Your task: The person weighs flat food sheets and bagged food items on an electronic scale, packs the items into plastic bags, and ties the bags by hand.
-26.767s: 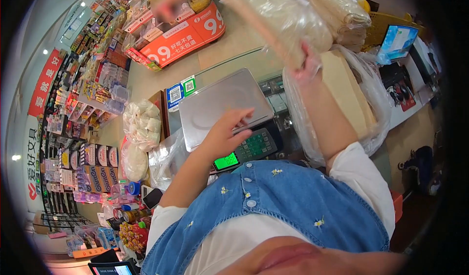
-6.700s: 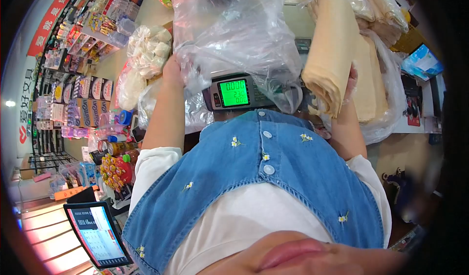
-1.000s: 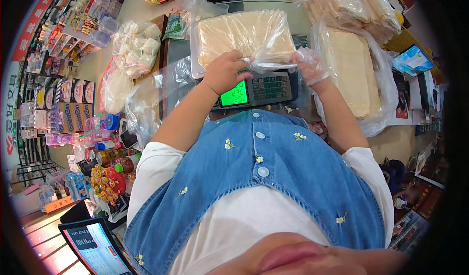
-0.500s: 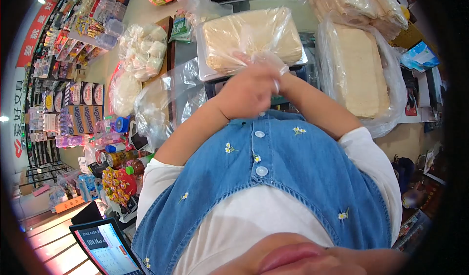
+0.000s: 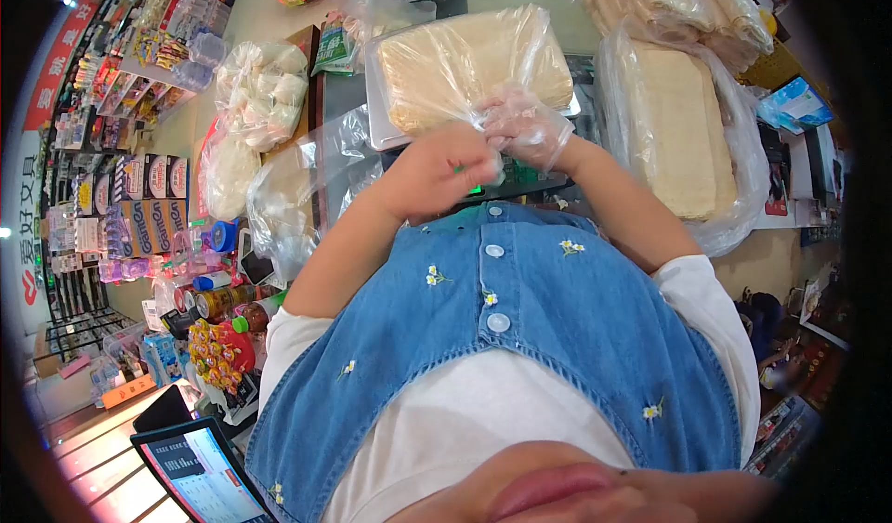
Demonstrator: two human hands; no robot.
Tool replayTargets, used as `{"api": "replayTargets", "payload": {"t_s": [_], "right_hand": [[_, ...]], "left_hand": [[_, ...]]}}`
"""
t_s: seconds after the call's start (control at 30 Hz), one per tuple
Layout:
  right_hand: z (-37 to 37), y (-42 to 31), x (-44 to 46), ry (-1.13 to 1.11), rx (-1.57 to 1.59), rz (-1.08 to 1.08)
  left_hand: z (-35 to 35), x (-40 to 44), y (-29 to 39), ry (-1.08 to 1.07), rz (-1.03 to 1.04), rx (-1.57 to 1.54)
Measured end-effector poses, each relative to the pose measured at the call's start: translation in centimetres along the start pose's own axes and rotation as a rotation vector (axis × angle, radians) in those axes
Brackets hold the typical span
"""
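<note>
A clear plastic bag (image 5: 474, 68) holds a thick stack of pale yellow sheets that look like tofu skin. It rests on the white tray of a scale (image 5: 382, 133) in front of my body, with its mouth gathered toward me. My right hand (image 5: 528, 131), in a thin clear plastic glove, pinches the gathered neck of the bag. Close beside it, my bare left hand (image 5: 444, 172) has its fingers closed around the bag's loose end, slightly blurred. A green-lit display shows partly below my hands.
Larger bagged stacks of similar sheets (image 5: 674, 133) lie at right, more rolled bundles (image 5: 674, 7) behind. Bags of white pieces (image 5: 260, 96) and an opened clear bag (image 5: 283, 216) lie at left. Shelves of packaged goods, bottles and a screen (image 5: 200, 472) stand further left.
My hands have drawn apart: the left shifted left and down, and the gloved right came into view on the bag's neck. The bag is pulled into a tighter gather.
</note>
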State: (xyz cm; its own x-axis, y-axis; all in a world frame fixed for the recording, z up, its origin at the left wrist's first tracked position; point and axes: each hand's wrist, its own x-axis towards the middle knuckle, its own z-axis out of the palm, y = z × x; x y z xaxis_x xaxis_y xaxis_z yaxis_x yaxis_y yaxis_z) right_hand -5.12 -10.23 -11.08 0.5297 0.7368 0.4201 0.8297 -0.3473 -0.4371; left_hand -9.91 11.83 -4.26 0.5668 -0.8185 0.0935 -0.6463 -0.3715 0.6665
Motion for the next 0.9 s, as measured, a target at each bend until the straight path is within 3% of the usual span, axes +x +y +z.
{"api": "replayTargets", "payload": {"t_s": [0.07,0.1,0.17,0.2,0.23,0.3,0.33,0.37,0.43,0.57,0.63,0.7,0.73,0.83,0.9], "right_hand": [[-0.7,-1.0,1.4,-0.313,-0.180,0.101],[-0.4,-1.0,1.5,-0.312,-0.188,0.095],[0.3,-1.2,1.4,-0.041,-0.394,0.015],[-0.2,-1.4,1.4,0.094,-0.426,-0.026],[-0.6,-1.6,1.7,0.099,-0.432,-0.024],[-1.4,-2.0,2.1,0.226,-0.459,0.024],[-1.4,-2.0,1.9,0.245,-0.477,0.025],[-1.2,-1.6,1.5,0.354,-0.460,0.028],[-0.4,-0.3,1.2,0.545,-0.394,0.055],[-2.0,-0.9,-0.1,0.323,-0.475,0.084],[-2.0,-1.5,-1.5,0.248,-0.482,0.100],[-1.8,-1.3,-3.1,0.214,-0.466,0.121],[0.0,0.6,-5.1,0.318,-0.092,0.151],[1.0,0.5,-8.6,0.350,0.008,0.297],[1.0,0.3,-9.6,0.371,-0.098,0.370]], "left_hand": [[1.0,1.1,-2.5,0.398,0.002,-0.272],[2.1,1.3,-3.6,0.404,0.008,-0.266],[3.7,1.8,-5.0,0.402,-0.301,-0.432],[4.2,1.7,-4.7,0.425,-0.274,-0.108],[4.4,1.9,-4.6,0.422,-0.268,-0.104],[4.2,2.8,-4.2,0.395,-0.361,-0.646],[6.1,2.9,-8.2,0.351,-0.412,-0.593],[4.7,3.2,-5.6,0.366,-0.460,-0.351],[3.8,3.7,-3.9,0.395,-0.515,-0.255],[3.4,4.6,-2.9,0.374,-0.508,-0.239],[2.8,5.1,-1.7,0.215,-0.559,0.215],[3.0,5.3,-2.4,0.269,-0.468,0.291],[2.4,5.4,-2.8,0.259,-0.405,0.411],[1.7,5.6,-3.9,0.189,-0.370,0.541],[1.7,5.7,-6.0,0.460,-0.116,0.575]]}}
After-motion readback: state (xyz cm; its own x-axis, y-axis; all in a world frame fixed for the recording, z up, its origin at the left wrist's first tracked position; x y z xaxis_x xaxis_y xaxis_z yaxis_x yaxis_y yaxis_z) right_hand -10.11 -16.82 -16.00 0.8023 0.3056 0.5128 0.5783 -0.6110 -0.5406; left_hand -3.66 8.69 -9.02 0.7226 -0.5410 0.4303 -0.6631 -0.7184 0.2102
